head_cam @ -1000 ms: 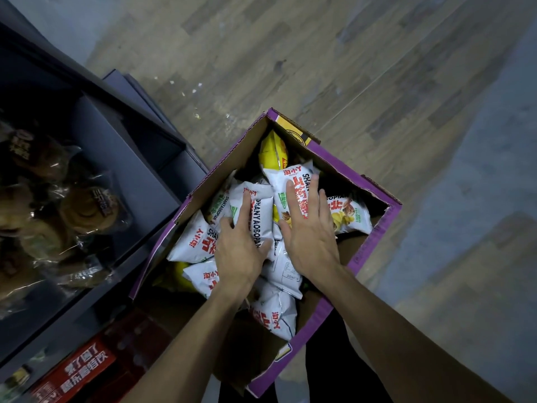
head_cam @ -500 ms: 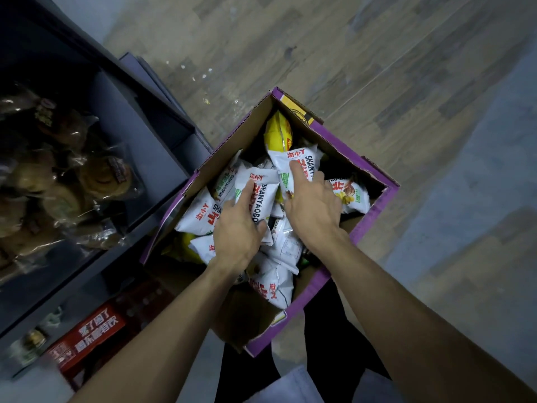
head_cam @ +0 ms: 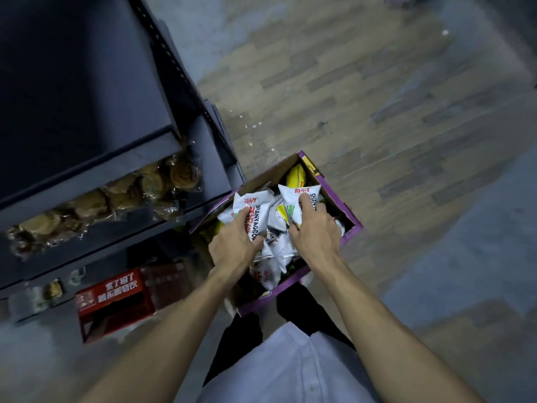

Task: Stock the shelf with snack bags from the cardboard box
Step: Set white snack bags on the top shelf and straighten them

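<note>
Now, my left hand (head_cam: 232,245): my fingers curl round a white snack bag (head_cam: 255,209) with red print, gripping it at the left side of the box.
My right hand (head_cam: 315,232): my fingers pinch a second white snack bag (head_cam: 297,197), whose top edge points toward the box's far corner.
Cardboard box (head_cam: 270,177): purple outside and brown inside, it sits open on the wood-pattern floor (head_cam: 348,97), just in front of my legs and close beside the shelf.
Other bags: more white bags (head_cam: 276,251) lie heaped between and under my hands, and a yellow bag (head_cam: 296,177) stands in the far corner.
Shelf (head_cam: 96,170): dark, on my left, with one tier carrying clear-wrapped pastries (head_cam: 122,193) (labels too blurred to read).
Red crate (head_cam: 113,303): on the floor beneath the lowest tier, near the box.
</note>
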Action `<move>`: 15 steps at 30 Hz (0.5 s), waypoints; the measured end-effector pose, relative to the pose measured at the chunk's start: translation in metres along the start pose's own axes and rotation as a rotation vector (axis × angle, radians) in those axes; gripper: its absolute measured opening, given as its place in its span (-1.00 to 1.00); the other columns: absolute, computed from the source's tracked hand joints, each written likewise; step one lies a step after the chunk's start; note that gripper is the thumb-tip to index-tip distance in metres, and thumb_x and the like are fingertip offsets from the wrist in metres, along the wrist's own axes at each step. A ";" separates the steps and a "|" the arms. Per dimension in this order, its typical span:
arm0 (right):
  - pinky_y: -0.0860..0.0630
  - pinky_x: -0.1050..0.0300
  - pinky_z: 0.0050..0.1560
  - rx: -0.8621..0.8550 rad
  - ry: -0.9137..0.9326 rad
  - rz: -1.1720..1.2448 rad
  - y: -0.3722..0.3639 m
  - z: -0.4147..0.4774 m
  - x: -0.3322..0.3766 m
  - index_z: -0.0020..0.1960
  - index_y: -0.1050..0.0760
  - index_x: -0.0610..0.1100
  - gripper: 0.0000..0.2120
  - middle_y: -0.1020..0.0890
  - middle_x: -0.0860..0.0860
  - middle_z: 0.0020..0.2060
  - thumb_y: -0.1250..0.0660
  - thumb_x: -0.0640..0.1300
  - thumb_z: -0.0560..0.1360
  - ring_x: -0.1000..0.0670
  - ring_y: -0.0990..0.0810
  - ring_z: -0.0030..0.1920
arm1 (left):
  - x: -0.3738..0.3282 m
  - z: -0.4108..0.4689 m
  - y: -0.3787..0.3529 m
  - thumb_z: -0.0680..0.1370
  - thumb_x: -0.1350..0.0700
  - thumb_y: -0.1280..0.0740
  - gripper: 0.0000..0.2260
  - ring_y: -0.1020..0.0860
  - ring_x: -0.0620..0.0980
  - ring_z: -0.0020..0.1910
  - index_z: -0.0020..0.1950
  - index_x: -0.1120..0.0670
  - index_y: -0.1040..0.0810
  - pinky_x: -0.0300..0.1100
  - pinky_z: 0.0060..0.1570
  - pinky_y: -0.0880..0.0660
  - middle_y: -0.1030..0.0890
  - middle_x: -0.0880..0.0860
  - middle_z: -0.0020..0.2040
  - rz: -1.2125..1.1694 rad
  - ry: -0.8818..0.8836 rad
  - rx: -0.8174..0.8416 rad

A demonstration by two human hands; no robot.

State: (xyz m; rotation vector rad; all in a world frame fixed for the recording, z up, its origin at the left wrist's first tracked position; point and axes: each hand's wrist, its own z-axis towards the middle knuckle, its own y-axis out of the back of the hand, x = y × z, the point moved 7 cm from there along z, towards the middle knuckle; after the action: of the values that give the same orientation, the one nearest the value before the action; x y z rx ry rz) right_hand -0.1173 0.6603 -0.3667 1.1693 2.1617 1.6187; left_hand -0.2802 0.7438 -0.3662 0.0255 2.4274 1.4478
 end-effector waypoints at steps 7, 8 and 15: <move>-0.44 -0.03 -0.14 -0.035 0.124 0.074 0.011 -0.049 0.055 0.38 -0.29 -0.04 -0.47 -0.50 -0.17 0.12 -0.39 -0.01 0.49 -0.23 -0.56 0.05 | 0.043 -0.049 0.032 0.44 -0.09 -0.40 -0.37 -0.53 0.15 0.17 0.48 -0.17 -0.28 0.01 0.05 -0.47 -0.55 0.04 0.22 -0.070 0.107 -0.042; -0.43 -0.03 -0.15 -0.042 0.143 0.073 0.011 -0.056 0.064 0.36 -0.29 -0.04 -0.48 -0.50 -0.17 0.10 -0.40 0.00 0.49 -0.23 -0.56 0.04 | 0.051 -0.055 0.038 0.44 -0.08 -0.40 -0.37 -0.54 0.14 0.16 0.48 -0.17 -0.28 0.00 0.03 -0.48 -0.55 0.04 0.21 -0.076 0.097 -0.061; -0.39 -0.01 -0.16 -0.129 0.257 0.048 0.016 -0.130 0.141 0.33 -0.29 -0.05 -0.50 -0.50 -0.15 0.07 -0.39 0.02 0.48 -0.24 -0.55 0.03 | 0.132 -0.104 0.099 0.47 -0.10 -0.35 -0.42 -0.53 0.16 0.19 0.47 -0.15 -0.27 0.01 0.02 -0.49 -0.56 0.07 0.22 -0.057 0.085 -0.179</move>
State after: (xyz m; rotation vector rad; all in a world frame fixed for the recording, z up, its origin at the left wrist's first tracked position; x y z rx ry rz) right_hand -0.2786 0.6648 -0.2627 1.0324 2.1488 1.9936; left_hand -0.4488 0.7257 -0.2692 -0.1472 2.3325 1.6657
